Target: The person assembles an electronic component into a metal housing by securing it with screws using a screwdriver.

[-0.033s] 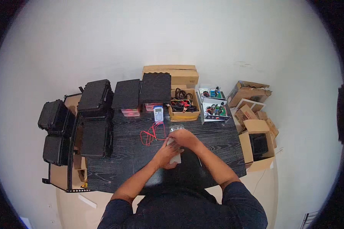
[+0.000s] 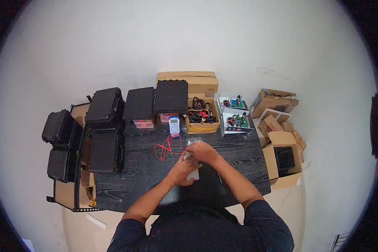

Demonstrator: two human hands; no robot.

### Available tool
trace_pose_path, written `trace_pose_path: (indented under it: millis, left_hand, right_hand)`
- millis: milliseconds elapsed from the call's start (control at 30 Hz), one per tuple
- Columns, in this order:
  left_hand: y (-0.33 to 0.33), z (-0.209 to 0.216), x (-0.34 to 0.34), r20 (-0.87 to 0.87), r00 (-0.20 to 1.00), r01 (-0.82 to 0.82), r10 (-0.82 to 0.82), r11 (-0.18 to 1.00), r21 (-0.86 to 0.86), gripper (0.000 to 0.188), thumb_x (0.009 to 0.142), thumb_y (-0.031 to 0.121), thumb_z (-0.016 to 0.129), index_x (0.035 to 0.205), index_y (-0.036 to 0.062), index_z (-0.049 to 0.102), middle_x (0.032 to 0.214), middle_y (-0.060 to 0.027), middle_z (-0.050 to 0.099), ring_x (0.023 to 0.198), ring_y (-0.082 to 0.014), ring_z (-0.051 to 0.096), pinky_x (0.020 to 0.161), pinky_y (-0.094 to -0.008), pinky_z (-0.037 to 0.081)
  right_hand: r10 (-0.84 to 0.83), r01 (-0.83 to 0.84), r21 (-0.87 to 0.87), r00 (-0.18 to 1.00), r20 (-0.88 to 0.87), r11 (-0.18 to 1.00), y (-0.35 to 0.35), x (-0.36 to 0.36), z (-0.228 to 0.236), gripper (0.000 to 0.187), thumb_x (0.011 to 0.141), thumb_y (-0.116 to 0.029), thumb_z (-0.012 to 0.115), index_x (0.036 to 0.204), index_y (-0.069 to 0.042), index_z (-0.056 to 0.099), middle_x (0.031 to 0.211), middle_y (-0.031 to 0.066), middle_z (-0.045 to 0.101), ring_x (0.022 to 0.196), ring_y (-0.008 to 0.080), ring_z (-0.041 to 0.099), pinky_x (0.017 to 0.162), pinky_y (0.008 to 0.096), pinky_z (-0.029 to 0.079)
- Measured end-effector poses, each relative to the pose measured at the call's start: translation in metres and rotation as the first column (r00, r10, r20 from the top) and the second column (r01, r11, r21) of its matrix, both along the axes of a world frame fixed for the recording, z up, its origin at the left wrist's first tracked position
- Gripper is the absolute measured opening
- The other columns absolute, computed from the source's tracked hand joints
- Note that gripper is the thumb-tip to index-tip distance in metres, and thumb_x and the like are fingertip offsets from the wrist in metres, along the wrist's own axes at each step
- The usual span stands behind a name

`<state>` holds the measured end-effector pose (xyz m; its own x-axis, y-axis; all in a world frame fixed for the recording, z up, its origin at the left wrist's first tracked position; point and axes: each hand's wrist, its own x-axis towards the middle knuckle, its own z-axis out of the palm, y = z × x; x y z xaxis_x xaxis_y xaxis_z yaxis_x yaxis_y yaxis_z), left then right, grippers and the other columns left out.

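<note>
Pale piece (image 2: 193, 174) (partly hidden) lies lengthwise, near to far.

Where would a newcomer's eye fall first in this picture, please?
Probably on the bright red leads, looped on the dark table below the white-and-blue multimeter. Just to their right, the left hand lies over a pale flat piece, with the right hand at its far end. The bulky black cases at the left also stand out.

A pale grey wall (image 2: 189, 38) stands behind 1 black wood-grained table (image 2: 117, 189), above beige floor (image 2: 80, 237).
</note>
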<state>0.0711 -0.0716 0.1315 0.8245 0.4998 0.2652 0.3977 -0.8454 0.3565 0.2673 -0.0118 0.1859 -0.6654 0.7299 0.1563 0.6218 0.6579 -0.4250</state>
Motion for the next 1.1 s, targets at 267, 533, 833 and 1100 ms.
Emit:
trace_pose_path:
  millis: [267, 533, 833, 1100]
  left_hand:
    - [-0.003, 0.009, 0.002, -0.064, 0.998, -0.015, 0.012, 0.999, -0.048, 0.084, 0.068, 0.039, 0.074, 0.146, 0.0132, 0.057, 0.157, -0.0181, 0.045, 0.154, -0.0389, 0.030, 0.124, -0.0697, 0.008]
    - [-0.004, 0.013, -0.004, -0.057, 0.998, -0.033, 0.032, 0.999, -0.029, 0.084, 0.068, 0.039, 0.076, 0.146, 0.0148, 0.056, 0.161, -0.0147, 0.043, 0.155, -0.0370, 0.030, 0.122, -0.0717, 0.014]
    - [-0.008, 0.005, -0.003, 0.023, 0.999, -0.048, 0.050, 0.998, -0.050, 0.088, 0.066, 0.038, 0.080, 0.147, 0.0153, 0.055, 0.163, -0.0146, 0.038, 0.156, -0.0407, 0.024, 0.122, -0.0720, 0.015]
    - [-0.022, 0.020, -0.001, 0.127, 0.936, -0.314, 0.329, 0.941, -0.125, 0.108, 0.063, 0.037, 0.086, 0.154, 0.0042, 0.038, 0.161, -0.0274, 0.028, 0.153, -0.0546, 0.014, 0.121, -0.0711, 0.015]
  right_hand:
    - [-0.054, 0.054, -0.007, 0.998, -0.016, 0.998, 0.003, 0.001, -0.012, 0.018, 0.091, -0.021, 0.066, 0.095, -0.004, 0.073, 0.093, 0.0169, 0.072, 0.091, 0.0377, 0.070, 0.083, 0.0488, 0.055]
    - [-0.340, 0.290, -0.196, 0.887, -0.311, 0.937, 0.002, 0.013, -0.015, 0.028, 0.094, -0.032, 0.068, 0.094, -0.005, 0.069, 0.095, 0.0162, 0.072, 0.090, 0.0399, 0.068, 0.078, 0.0523, 0.055]
    - [-0.739, 0.755, -0.145, 0.656, 0.153, 0.640, -0.044, 0.095, -0.184, 0.051, 0.086, -0.034, 0.081, 0.112, 0.003, 0.059, 0.103, 0.0269, 0.071, 0.100, 0.0480, 0.069, 0.088, 0.0540, 0.056]
    - [-0.747, 0.715, -0.215, 0.633, -0.204, 0.665, -0.023, 0.093, -0.133, 0.035, 0.092, -0.020, 0.073, 0.113, 0.003, 0.056, 0.097, 0.0217, 0.069, 0.085, 0.0434, 0.071, 0.080, 0.0485, 0.059]
